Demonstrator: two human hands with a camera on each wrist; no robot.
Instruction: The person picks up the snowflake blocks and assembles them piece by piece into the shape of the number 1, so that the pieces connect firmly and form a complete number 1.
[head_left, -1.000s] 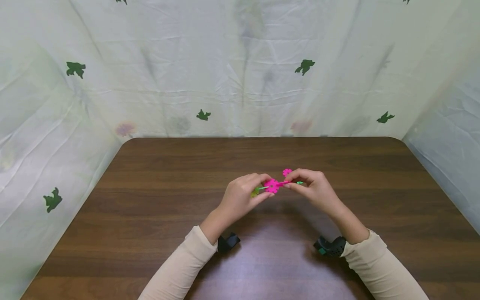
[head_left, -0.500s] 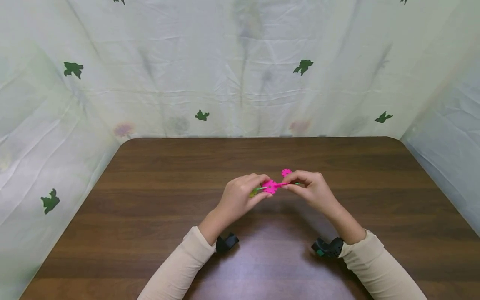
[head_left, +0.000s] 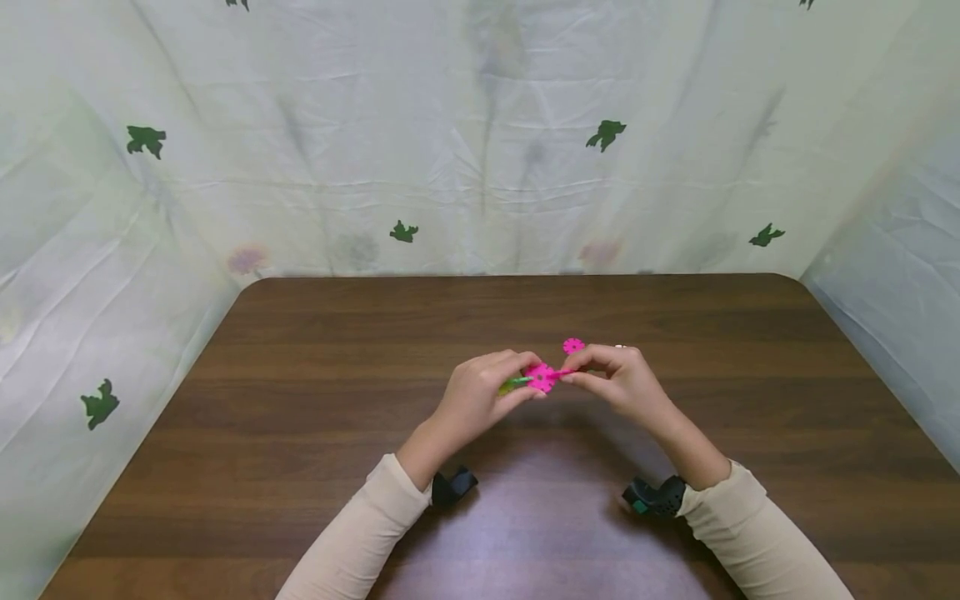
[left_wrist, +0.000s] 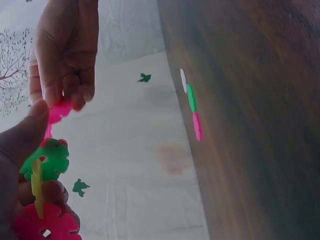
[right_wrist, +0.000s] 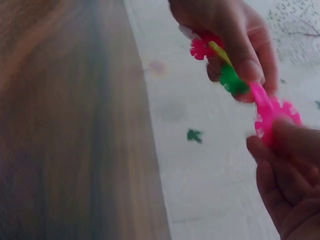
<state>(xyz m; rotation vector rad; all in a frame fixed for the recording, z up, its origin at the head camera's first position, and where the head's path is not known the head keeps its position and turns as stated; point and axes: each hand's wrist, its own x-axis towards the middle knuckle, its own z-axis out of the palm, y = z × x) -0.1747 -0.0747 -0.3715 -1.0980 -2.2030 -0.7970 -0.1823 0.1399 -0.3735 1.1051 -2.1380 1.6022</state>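
Observation:
Above the table, my left hand point(head_left: 480, 387) grips a chain of notched plastic connector discs. A pink disc point(head_left: 541, 377) sits upright between its thumb and fingertips. A green disc point(left_wrist: 54, 159), a yellow disc point(left_wrist: 37, 187) and another pink disc point(left_wrist: 47, 225) follow in the chain; a white piece point(right_wrist: 188, 32) shows past them in the right wrist view. Between thumb and fingers, my right hand point(head_left: 630, 379) pinches a further pink disc point(right_wrist: 281, 117), set crosswise against the chain's end disc. Fingertips cover part of that joint, so how deep the notches sit cannot be told.
On the brown table point(head_left: 337, 333) beyond my right hand lie a loose pink disc point(head_left: 573, 345), a green disc point(left_wrist: 192, 97) and a white disc point(left_wrist: 183, 80) in a row. A pale patterned cloth point(head_left: 480, 167) stands along the back and sides.
Both hands dip slightly, keeping their holds on the discs. The green disc behind my right hand has gone out of sight in the head view, and a bit of the white one shows.

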